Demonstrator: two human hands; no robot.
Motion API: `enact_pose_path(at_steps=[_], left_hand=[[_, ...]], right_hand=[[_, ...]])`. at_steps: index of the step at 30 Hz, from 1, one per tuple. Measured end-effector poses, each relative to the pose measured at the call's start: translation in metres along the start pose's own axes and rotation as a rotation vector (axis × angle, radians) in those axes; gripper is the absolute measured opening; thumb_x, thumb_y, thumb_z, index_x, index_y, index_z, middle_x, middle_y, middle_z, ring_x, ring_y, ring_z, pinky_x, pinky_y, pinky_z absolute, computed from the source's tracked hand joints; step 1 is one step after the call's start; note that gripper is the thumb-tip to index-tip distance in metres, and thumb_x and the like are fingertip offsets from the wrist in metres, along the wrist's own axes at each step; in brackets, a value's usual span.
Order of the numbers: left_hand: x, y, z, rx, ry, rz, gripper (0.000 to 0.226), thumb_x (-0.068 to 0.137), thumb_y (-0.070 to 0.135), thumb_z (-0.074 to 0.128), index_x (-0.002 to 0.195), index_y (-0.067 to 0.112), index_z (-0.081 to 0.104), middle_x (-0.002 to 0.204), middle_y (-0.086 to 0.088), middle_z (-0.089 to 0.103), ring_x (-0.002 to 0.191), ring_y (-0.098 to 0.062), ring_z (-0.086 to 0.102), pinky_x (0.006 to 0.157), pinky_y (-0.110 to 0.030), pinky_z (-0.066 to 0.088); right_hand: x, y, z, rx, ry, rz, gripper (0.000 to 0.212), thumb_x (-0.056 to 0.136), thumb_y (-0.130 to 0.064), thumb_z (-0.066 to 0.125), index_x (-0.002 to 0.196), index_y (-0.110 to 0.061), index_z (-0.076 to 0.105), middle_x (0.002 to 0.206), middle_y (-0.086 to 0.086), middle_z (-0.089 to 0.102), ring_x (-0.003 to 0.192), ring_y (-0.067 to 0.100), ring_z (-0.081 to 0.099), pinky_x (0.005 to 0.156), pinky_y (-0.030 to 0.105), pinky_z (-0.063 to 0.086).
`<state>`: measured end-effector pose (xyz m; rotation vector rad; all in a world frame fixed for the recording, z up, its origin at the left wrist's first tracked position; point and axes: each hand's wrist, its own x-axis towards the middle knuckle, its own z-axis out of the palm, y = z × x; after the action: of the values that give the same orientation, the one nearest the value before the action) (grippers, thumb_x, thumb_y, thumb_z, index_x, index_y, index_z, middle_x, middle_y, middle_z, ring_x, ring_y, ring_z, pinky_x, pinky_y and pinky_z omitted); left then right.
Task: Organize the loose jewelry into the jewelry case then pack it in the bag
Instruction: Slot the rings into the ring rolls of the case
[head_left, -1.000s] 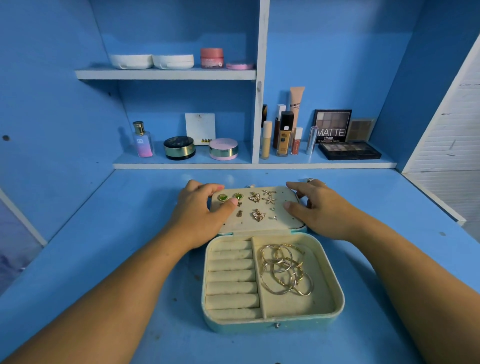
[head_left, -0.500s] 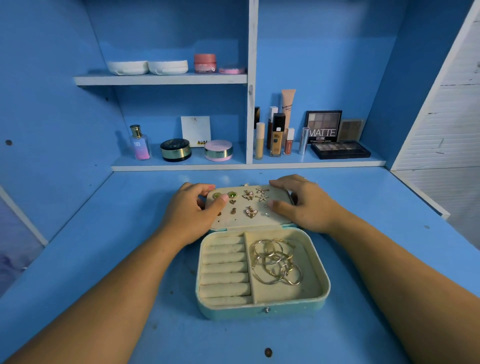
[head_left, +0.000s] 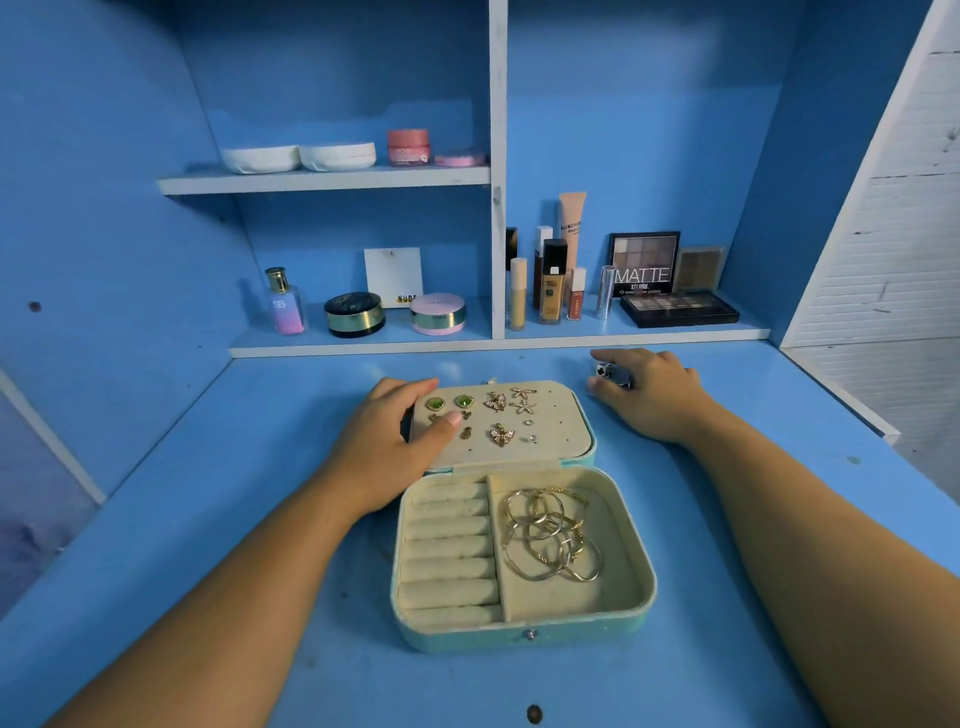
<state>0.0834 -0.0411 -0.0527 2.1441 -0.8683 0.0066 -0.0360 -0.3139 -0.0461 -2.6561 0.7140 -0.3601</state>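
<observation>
**Fig.** Head view of a blue desk (head_left: 208, 545). The jewelry case (head_left: 519, 638) lay open at its centre, and all positions are given from it.

(a) The lid (head_left: 558, 434) lay back behind the tray. Its cream panel carried two green-stoned studs (head_left: 449, 402), two starfish earrings (head_left: 523, 400), two winged earrings (head_left: 498, 418) and several smaller studs.

(b) In the tray, the left compartment held seven ring rolls (head_left: 449, 551). The right compartment held a tangle of gold hoops (head_left: 550, 535), too interlaced to count.

(c) The left hand (head_left: 382, 447) gripped the lid's left edge. Its fingers curled round the far corner and its thumb pressed on the panel, covering part of it beside the small studs.

(d) The right hand (head_left: 657, 400) rested on the desk behind and to the right of the case. Its forefinger and thumb pinched a small silver piece (head_left: 615, 375), which the fingers partly hid. What kind of piece it was could not be told.

(e) The lower shelf (head_left: 498, 345) behind the case held a perfume bottle (head_left: 284, 304), two round compacts, a white card, a row of tubes and bottles, and an eyeshadow palette marked MATTE (head_left: 644, 265). The upper shelf held two white dishes, one pink jar and one flat pink compact.
</observation>
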Motion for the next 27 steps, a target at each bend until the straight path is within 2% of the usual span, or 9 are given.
enact_pose_path(at_steps=[2, 4, 8, 11, 15, 19, 22, 24, 27], left_hand=[[0.000, -0.002, -0.003, 0.015, -0.044, 0.047, 0.059, 0.089, 0.049, 0.061, 0.140, 0.023, 0.050, 0.127, 0.015, 0.047, 0.119, -0.004, 0.047, 0.105, -0.026, 0.037], [0.001, -0.004, -0.005, 0.061, -0.100, 0.077, 0.063, 0.089, 0.053, 0.056, 0.144, 0.025, 0.045, 0.135, 0.016, 0.045, 0.124, 0.000, 0.042, 0.108, -0.024, 0.033], [0.004, -0.007, -0.005, 0.112, -0.182, 0.079, 0.065, 0.092, 0.055, 0.051, 0.149, 0.030, 0.034, 0.144, 0.015, 0.041, 0.132, -0.002, 0.038, 0.106, -0.020, 0.028], [0.004, -0.008, -0.005, 0.110, -0.184, 0.077, 0.070, 0.086, 0.059, 0.052, 0.148, 0.032, 0.034, 0.145, 0.015, 0.041, 0.132, -0.003, 0.039, 0.106, -0.022, 0.029], [0.004, -0.007, -0.005, 0.105, -0.166, 0.073, 0.071, 0.085, 0.059, 0.054, 0.148, 0.032, 0.036, 0.143, 0.014, 0.043, 0.129, -0.002, 0.039, 0.105, -0.022, 0.030], [0.003, -0.007, -0.003, 0.084, -0.155, 0.062, 0.063, 0.091, 0.046, 0.060, 0.147, 0.030, 0.038, 0.139, 0.014, 0.046, 0.126, -0.001, 0.041, 0.105, -0.022, 0.031], [0.003, -0.007, -0.003, 0.069, -0.152, 0.048, 0.071, 0.082, 0.056, 0.059, 0.146, 0.029, 0.040, 0.136, 0.015, 0.047, 0.123, -0.001, 0.043, 0.103, -0.021, 0.032], [0.004, -0.007, -0.003, 0.065, -0.152, 0.042, 0.075, 0.078, 0.059, 0.056, 0.145, 0.029, 0.041, 0.135, 0.015, 0.048, 0.122, 0.000, 0.044, 0.103, -0.020, 0.032], [0.004, -0.007, -0.002, 0.076, -0.153, 0.041, 0.070, 0.083, 0.056, 0.061, 0.145, 0.031, 0.041, 0.135, 0.015, 0.048, 0.123, -0.002, 0.044, 0.104, -0.022, 0.033]], right_hand=[[0.002, -0.002, 0.001, -0.020, 0.013, -0.009, 0.042, 0.093, -0.052, 0.045, 0.131, -0.034, 0.052, 0.132, -0.004, 0.054, 0.125, 0.026, 0.038, 0.103, 0.045, 0.028], [0.003, 0.000, 0.001, 0.026, 0.035, -0.020, 0.033, 0.094, -0.044, 0.049, 0.121, -0.029, 0.060, 0.124, -0.002, 0.058, 0.119, 0.026, 0.043, 0.101, 0.044, 0.034], [0.004, 0.000, 0.003, 0.065, 0.094, -0.039, 0.020, 0.089, -0.031, 0.058, 0.103, -0.023, 0.069, 0.110, 0.002, 0.065, 0.104, 0.026, 0.054, 0.092, 0.042, 0.046], [0.004, -0.004, 0.003, 0.052, 0.100, -0.031, 0.015, 0.088, -0.026, 0.060, 0.099, -0.020, 0.069, 0.103, 0.003, 0.065, 0.097, 0.025, 0.056, 0.088, 0.039, 0.048], [0.004, -0.005, 0.003, 0.017, 0.087, -0.038, 0.010, 0.089, -0.029, 0.058, 0.094, -0.024, 0.065, 0.099, 0.001, 0.063, 0.094, 0.023, 0.054, 0.090, 0.044, 0.046], [0.004, -0.005, 0.004, 0.015, 0.070, -0.068, 0.008, 0.091, -0.029, 0.055, 0.094, -0.026, 0.063, 0.102, -0.001, 0.063, 0.094, 0.021, 0.052, 0.091, 0.045, 0.045], [0.002, -0.006, 0.004, 0.065, 0.071, -0.087, 0.008, 0.093, -0.028, 0.055, 0.094, -0.027, 0.063, 0.104, -0.003, 0.063, 0.100, 0.021, 0.054, 0.092, 0.046, 0.045], [-0.002, -0.010, 0.001, 0.114, 0.110, -0.128, 0.010, 0.094, -0.027, 0.055, 0.096, -0.026, 0.064, 0.102, -0.007, 0.062, 0.103, 0.020, 0.053, 0.092, 0.042, 0.044], [-0.013, -0.026, -0.006, 0.254, 0.128, -0.216, 0.009, 0.093, -0.027, 0.058, 0.096, -0.029, 0.066, 0.102, -0.014, 0.062, 0.100, 0.008, 0.053, 0.086, 0.025, 0.040]])
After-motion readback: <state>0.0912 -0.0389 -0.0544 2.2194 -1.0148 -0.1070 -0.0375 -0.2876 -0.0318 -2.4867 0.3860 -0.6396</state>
